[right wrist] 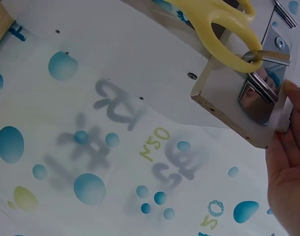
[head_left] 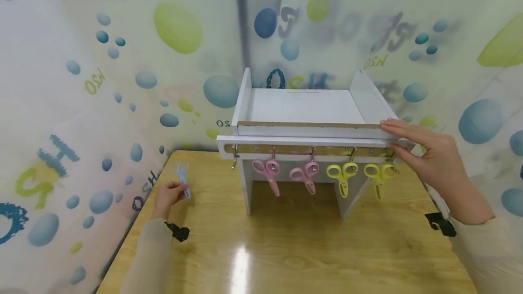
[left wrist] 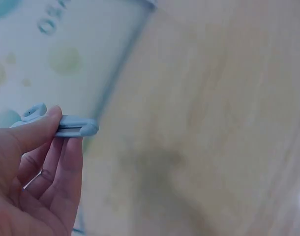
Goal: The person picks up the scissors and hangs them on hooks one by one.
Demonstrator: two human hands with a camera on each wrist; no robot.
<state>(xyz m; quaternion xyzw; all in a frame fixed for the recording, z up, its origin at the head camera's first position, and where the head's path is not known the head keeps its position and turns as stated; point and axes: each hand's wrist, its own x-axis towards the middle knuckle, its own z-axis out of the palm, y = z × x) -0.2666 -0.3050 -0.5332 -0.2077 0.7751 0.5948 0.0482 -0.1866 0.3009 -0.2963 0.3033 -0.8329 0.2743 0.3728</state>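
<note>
Between thumb and fingers, my left hand [head_left: 166,198] pinches light blue scissors [head_left: 182,178] above the left side of the table. The left wrist view has the blades of these scissors [left wrist: 76,126] closed and pointing right. My right hand [head_left: 439,162] holds the right end of a white shelf [head_left: 298,105], thumb at the front rail and fingers over the top edge. Two pink scissors [head_left: 267,173] and two yellow scissors [head_left: 342,176] hang from the rail's hooks. A bare hook [head_left: 234,157] is at the left end. One yellow handle [right wrist: 233,44] shows up close in the right wrist view.
The shelf stands on a wooden table [head_left: 286,248] near the back corner. Walls [head_left: 122,103] printed with blue and green spots rise behind and to the left. Black straps [head_left: 178,232] hang at both wrists.
</note>
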